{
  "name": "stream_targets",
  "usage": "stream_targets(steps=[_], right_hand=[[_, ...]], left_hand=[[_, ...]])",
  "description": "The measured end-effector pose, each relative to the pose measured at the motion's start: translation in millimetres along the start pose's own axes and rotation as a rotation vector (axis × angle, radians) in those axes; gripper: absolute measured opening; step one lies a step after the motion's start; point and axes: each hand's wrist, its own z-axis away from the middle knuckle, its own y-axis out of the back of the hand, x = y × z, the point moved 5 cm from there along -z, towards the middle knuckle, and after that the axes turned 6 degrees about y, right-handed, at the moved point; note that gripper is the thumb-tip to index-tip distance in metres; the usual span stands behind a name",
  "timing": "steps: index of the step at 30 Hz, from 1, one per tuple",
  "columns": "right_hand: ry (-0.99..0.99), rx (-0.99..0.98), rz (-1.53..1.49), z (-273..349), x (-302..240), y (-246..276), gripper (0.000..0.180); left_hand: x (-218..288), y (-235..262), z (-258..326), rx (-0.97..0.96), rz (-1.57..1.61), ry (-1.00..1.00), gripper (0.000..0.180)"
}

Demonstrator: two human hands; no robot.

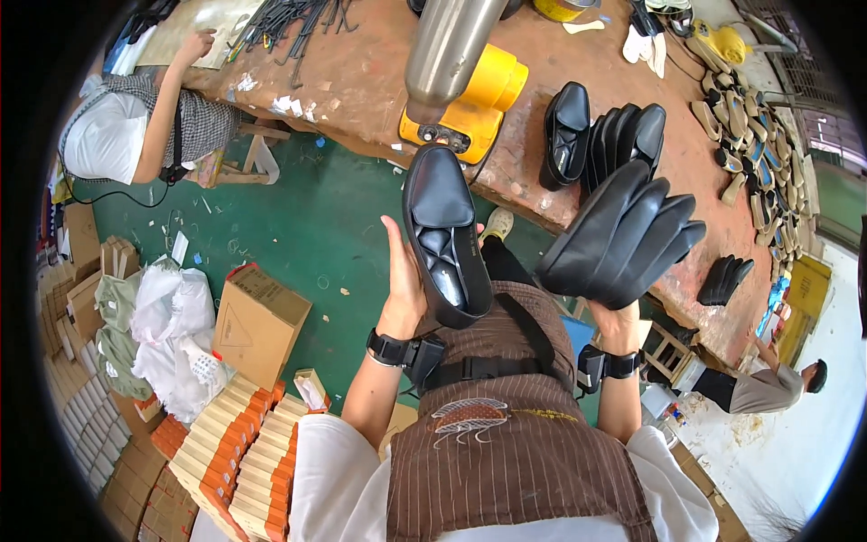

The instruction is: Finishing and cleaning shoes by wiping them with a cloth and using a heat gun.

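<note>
In my left hand (406, 287) a black leather loafer (441, 199) stands nearly upright, its opening and lining facing me. The thumb side of that hand lies along the shoe's left edge, and fingertips show at its right edge. My right hand (617, 321) supports a row of several black shoes (623, 230) pressed against each other, hiding most of its fingers. Just beyond, at the table's edge, are a single black loafer (567, 126) and another row of black shoes (628, 140).
The brown worktable (361, 108) bears a yellow machine (474, 126) under a metal cylinder (447, 54). Many beige shoes (754, 154) lie at right. Stacked shoeboxes (226, 443), a carton (260, 321) and white bags (172, 316) stand lower left. Two people (113, 131) (768, 388) are nearby.
</note>
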Motion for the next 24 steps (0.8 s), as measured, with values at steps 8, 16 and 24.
stream_targets(steps=[8,16,24], right_hand=[[0.144,0.219,0.119,18.1,-12.0,13.5,0.033],[0.172,0.298,0.236,20.8,-10.1,-1.5,0.038],[0.178,0.284,0.124,17.5,-16.9,13.8,0.034]], left_hand=[[20.4,-7.6,-22.3,0.005,0.078,-0.103,0.098],[25.1,-28.1,3.6,0.049,0.040,-0.116,0.097],[20.3,-33.6,21.2,0.104,0.056,-0.145,0.092]])
